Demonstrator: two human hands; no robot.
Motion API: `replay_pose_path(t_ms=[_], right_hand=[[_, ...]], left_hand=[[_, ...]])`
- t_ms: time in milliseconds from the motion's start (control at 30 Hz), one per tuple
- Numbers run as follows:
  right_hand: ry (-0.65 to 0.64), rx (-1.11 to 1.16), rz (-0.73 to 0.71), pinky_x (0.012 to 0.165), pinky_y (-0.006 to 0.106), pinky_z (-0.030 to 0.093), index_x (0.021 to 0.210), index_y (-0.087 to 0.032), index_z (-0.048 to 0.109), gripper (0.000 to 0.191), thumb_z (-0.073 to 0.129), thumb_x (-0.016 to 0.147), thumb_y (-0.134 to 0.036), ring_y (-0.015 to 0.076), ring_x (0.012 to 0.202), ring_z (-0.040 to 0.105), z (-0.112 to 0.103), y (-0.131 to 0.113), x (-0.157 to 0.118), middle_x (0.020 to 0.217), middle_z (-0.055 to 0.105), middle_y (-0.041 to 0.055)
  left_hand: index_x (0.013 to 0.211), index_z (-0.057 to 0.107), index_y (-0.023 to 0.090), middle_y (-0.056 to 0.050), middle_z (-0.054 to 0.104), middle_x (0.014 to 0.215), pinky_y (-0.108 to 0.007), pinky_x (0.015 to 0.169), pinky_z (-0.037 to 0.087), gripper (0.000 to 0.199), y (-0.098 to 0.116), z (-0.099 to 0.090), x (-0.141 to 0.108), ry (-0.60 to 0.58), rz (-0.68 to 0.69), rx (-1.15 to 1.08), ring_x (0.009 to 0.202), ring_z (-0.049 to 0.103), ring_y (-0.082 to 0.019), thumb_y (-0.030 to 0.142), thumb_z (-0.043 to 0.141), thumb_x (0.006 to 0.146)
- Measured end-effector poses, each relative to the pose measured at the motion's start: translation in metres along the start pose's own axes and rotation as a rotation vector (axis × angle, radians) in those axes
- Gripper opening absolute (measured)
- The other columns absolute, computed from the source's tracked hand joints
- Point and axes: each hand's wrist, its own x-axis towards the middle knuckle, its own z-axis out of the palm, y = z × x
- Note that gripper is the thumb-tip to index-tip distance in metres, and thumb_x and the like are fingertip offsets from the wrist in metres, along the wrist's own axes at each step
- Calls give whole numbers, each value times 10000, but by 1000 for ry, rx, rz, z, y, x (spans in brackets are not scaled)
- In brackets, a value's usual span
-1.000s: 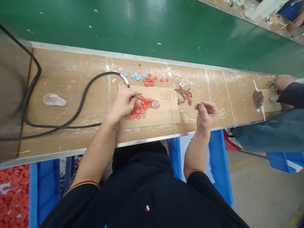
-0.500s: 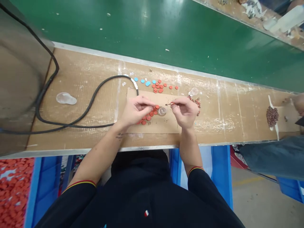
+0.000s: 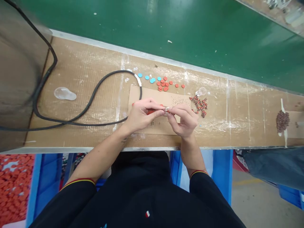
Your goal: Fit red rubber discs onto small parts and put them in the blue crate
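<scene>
My left hand [image 3: 144, 114] and my right hand [image 3: 184, 119] meet fingertip to fingertip over a cardboard sheet [image 3: 163, 129]. Each is closed in a pinch. A tiny shiny part [image 3: 167, 109] shows between the fingertips, too small to name. Red discs [image 3: 150, 111] lie on the sheet, seen through the gap between my left thumb and forefinger and largely covered by that hand. Tiny dark specks [image 3: 179, 100] are scattered on the sheet above my right hand. To the right of that hand is a pile of small red-and-brown parts [image 3: 199, 104].
Behind the sheet lie blue discs [image 3: 147, 77] and more red discs [image 3: 162, 84]. Clear bulb-shaped plastic pieces sit at left [image 3: 65, 93] and right [image 3: 201, 91]. A black cable [image 3: 95, 91] loops over the table's left. A brown pile [image 3: 282, 121] lies far right.
My hands have come together; the right moved left with the small reddish-brown piece it was pinching. The clear round piece between them is now hidden. The view has shifted slightly.
</scene>
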Motion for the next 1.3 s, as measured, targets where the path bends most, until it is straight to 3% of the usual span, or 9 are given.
replay_pose_path(t_ms=[167, 333, 500, 633, 767, 967, 1167, 1300], right_hand=[[-9, 138, 36, 774, 335, 698, 1247, -350, 727, 353, 723, 952, -157, 172, 921, 809, 2, 3, -1, 1019, 823, -4], [-89, 285, 97, 775, 325, 698, 1189, -372, 733, 260, 702, 989, -209, 155, 917, 809, -1, 7, 0, 989, 810, -30], [-58, 254, 182, 711, 330, 673, 1080, -370, 747, 96, 716, 991, -354, 153, 873, 766, -19, 26, -2, 951, 750, -28], [-161, 226, 240, 696, 325, 648, 1109, -380, 767, 157, 768, 957, -344, 145, 845, 740, -32, 42, -8, 959, 753, -35], [-226, 235, 264, 737, 346, 665, 1039, -354, 783, 90, 770, 953, -380, 153, 840, 750, -33, 44, -10, 932, 759, -28], [-166, 279, 297, 707, 344, 682, 956, -323, 772, 114, 784, 936, -435, 156, 814, 759, -32, 40, -9, 897, 745, -17], [-148, 194, 264, 706, 350, 688, 996, -345, 802, 96, 761, 958, -424, 159, 827, 774, -37, 45, -9, 905, 781, -24], [-238, 152, 281, 749, 357, 668, 1083, -365, 805, 140, 781, 947, -389, 158, 833, 771, -39, 48, -9, 926, 809, -38]], left_hand=[[884, 857, 227, -72, 771, 833, -255, 623, 590, 267, -2, 5, 0, -57, -83, -129, 717, 704, -145, 493, 841, 881], [835, 839, 215, -65, 774, 830, -245, 639, 616, 306, -1, 9, 1, -90, -102, -225, 702, 713, -132, 518, 884, 830], [847, 822, 208, -55, 767, 870, -301, 695, 666, 316, 0, -5, 5, 85, -170, -156, 776, 751, -173, 456, 972, 723], [850, 804, 254, -10, 722, 841, -340, 771, 689, 165, -3, -19, 10, 200, -194, -149, 842, 773, -186, 352, 920, 785], [857, 802, 259, -11, 713, 897, -341, 804, 700, 116, -4, -21, 11, 189, -198, -193, 835, 778, -173, 289, 894, 794], [885, 794, 234, -28, 705, 1003, -332, 771, 709, 161, -3, -13, 9, 132, -249, -202, 840, 789, -180, 280, 916, 791], [941, 775, 215, -16, 707, 830, -321, 721, 689, 260, -5, -15, 11, 155, -278, -243, 814, 795, -192, 423, 896, 842], [993, 758, 226, -10, 717, 826, -308, 711, 683, 287, -7, -18, 12, 180, -309, -235, 822, 792, -190, 458, 872, 867]])
